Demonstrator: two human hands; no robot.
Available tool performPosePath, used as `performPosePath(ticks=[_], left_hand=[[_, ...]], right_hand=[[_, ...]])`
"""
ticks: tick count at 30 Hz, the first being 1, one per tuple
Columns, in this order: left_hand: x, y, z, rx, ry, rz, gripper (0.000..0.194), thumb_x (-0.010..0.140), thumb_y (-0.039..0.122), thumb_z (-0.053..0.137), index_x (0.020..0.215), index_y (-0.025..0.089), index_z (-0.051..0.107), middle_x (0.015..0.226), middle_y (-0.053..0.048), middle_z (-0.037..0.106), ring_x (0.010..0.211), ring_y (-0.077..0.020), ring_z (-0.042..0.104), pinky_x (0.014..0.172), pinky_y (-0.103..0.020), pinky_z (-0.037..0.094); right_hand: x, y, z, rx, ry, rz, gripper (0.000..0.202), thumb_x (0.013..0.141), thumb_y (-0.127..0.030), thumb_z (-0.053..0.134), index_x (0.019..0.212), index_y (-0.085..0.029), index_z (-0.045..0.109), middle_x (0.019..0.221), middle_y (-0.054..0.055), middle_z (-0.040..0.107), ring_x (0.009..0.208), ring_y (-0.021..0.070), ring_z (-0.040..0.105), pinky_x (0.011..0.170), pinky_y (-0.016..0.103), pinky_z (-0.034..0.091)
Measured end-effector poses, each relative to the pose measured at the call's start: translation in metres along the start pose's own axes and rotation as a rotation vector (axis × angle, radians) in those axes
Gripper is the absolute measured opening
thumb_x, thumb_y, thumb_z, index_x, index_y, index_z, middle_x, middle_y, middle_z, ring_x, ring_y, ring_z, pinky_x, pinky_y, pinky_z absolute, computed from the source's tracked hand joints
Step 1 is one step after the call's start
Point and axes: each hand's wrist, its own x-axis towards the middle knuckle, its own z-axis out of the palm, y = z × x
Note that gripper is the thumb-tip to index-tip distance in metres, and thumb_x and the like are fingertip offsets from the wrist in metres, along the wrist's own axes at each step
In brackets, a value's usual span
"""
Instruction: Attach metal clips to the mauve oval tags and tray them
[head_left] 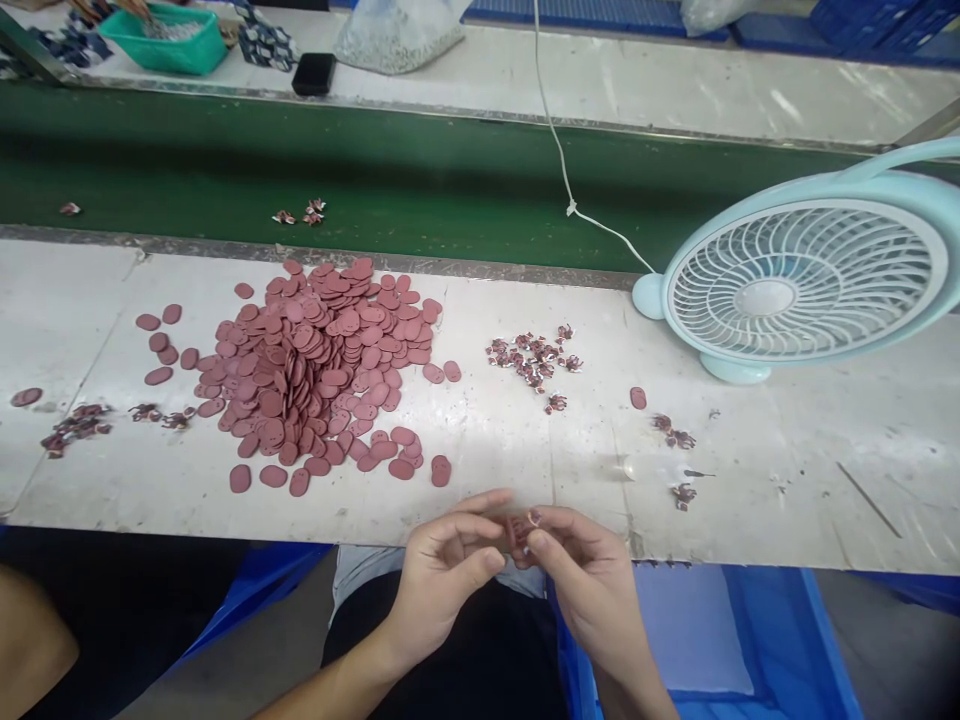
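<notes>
Both hands meet just below the near edge of the white worktable (487, 440). The left hand (442, 570) curls partly closed, thumb and forefinger pinching one side of a small reddish-brown oval tag (520, 527). The right hand (585, 570) pinches the other side, fingers bent inward; a tiny pale ring shows at its fingertips, though whether it is already threaded through the tag is too small to tell. The tag sits between the two thumbs, held off the table in the air over the lap.

To do this fitting well, it seems best to keep the tag flat between the left thumb and forefinger so its hole faces the right hand, and let the right fingertips do the fine work in short movements. Holding the piece close over the table edge would mean a dropped part lands on the surface and not in the blue bin (720, 640) below.

A large heap of loose oval tags (315, 370) lies to the left, well within reach. A small cluster of finished-looking pieces (534, 356) lies beyond the hands, with a few strays (673, 432) to the right. A pale blue desk fan (802, 280) stands at the far right, beside the green conveyor belt (420, 180)
</notes>
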Motion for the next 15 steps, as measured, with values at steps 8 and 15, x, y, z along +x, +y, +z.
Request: performPosePath(ticks=[8,15], left_hand=[[0.043,0.043,-0.077,1.273,-0.158,0.480,0.033,0.087,0.020,0.071,0.118,0.031,0.076,0.121,-0.006,0.076,0.114,-0.0323,0.061,0.105,-0.049,0.045],[0.054,0.040,-0.088,1.432,-0.235,0.545,0.024,0.091,0.039,0.064,0.109,0.028,0.074,0.110,-0.007,0.075,0.102,-0.0308,0.066,0.095,-0.043,0.049]], right_hand=[[-0.061,-0.013,-0.153,0.177,0.701,-0.265,0.025,0.061,-0.029,0.090,0.079,-0.019,0.075,0.077,0.002,0.068,0.063,0.0116,0.063,0.047,0.018,0.054],[-0.085,0.026,-0.290,-0.173,1.114,-0.285,0.026,0.076,-0.038,0.079,0.088,-0.018,0.067,0.086,0.000,0.067,0.065,0.0108,0.061,0.057,0.023,0.054]])
